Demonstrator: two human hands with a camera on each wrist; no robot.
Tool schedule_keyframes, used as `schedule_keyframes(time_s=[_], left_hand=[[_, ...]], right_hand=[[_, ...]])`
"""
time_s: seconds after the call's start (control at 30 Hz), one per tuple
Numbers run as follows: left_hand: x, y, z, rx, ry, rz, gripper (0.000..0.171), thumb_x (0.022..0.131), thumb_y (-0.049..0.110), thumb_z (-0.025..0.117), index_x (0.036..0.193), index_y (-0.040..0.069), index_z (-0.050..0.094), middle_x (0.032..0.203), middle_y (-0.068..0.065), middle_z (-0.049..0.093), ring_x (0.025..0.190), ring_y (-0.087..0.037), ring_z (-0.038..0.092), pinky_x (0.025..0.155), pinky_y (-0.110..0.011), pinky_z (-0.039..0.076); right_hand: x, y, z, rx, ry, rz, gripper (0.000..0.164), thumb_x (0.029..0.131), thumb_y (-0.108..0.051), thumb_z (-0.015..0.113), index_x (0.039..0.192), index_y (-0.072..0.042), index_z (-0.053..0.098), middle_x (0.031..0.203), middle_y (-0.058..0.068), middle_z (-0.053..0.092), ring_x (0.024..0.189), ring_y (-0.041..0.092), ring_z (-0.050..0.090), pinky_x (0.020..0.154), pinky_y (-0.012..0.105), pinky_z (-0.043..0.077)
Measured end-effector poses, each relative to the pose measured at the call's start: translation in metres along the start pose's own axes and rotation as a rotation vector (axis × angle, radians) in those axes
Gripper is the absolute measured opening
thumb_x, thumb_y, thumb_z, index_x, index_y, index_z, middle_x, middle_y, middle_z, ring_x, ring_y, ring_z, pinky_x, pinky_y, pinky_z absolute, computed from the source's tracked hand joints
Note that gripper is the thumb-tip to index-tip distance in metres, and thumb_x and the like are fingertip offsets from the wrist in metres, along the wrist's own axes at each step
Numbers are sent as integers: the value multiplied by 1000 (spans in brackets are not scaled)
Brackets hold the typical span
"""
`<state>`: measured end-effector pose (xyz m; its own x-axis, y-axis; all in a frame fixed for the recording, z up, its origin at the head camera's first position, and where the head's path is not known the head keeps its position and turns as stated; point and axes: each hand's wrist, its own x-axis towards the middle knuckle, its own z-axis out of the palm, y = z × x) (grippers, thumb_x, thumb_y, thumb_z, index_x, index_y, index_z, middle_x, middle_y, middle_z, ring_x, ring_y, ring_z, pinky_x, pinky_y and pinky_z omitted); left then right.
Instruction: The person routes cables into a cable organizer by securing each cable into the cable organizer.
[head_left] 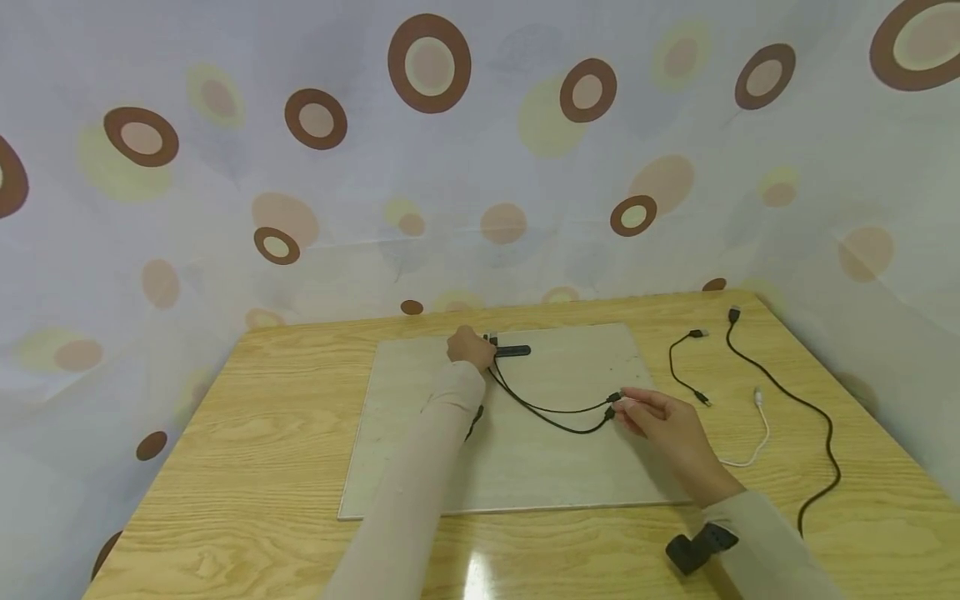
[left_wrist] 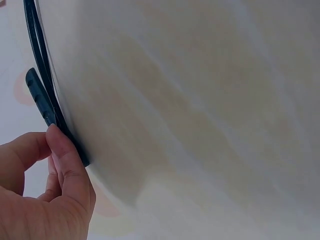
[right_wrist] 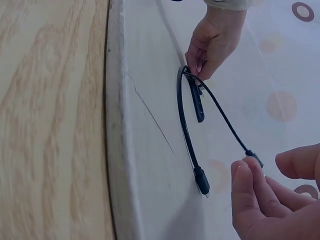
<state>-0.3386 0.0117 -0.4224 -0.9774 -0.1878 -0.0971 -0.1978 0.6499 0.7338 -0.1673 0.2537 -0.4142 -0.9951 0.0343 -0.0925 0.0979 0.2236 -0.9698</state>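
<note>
Near the back of the pale board, my left hand pinches the end of a black cable beside a short black notched bar. Two thin black strands curve from there to the right, ending in dark connectors. My right hand is at those ends, its fingertips by one connector. A gap shows between its upper digit and the other fingers in the right wrist view. The second connector lies on the board, apart from the fingers. Whether the fingertips touch the nearer connector is unclear.
Right of the board lie a short black cable, a white cable and a long thick black cable on the wooden table. Another black piece is partly behind my left forearm. Patterned cloth rises behind.
</note>
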Motion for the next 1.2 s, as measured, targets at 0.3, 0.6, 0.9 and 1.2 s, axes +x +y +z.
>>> schedule_keyframes(time_s=[0.3, 0.6, 0.9, 1.2], left_hand=[[-1, -2, -1, -17, -15, 5, 16, 88, 7, 65, 100, -3, 65, 91, -19, 68, 80, -32, 66, 60, -36, 53], [-2, -1, -1, -27, -17, 7, 17, 88, 8, 66, 101, -3, 66, 93, -19, 68, 83, -33, 66, 63, -38, 54], [2, -4, 2, -21, -8, 3, 17, 88, 8, 67, 100, -3, 67, 93, -19, 69, 81, -32, 67, 63, -38, 54], [2, -1, 3, 17, -7, -1, 18, 87, 11, 68, 100, -2, 67, 92, -18, 69, 82, -31, 67, 65, -37, 56]], right_hand=[[8, 4, -2, 38, -29, 56, 55, 102, -18, 47, 147, 7, 27, 138, 23, 49, 100, -6, 59, 89, 18, 48], [6, 6, -2, -35, -46, 41, 53, 104, -18, 42, 148, 5, 25, 143, 23, 42, 127, 19, 48, 93, 19, 46], [6, 6, 0, -11, -45, 20, 51, 103, -18, 46, 145, 7, 32, 141, 25, 44, 108, -6, 55, 91, 17, 47], [5, 4, 3, -2, -34, 14, 46, 102, -15, 47, 140, 10, 38, 139, 25, 47, 106, -6, 56, 91, 18, 47]])
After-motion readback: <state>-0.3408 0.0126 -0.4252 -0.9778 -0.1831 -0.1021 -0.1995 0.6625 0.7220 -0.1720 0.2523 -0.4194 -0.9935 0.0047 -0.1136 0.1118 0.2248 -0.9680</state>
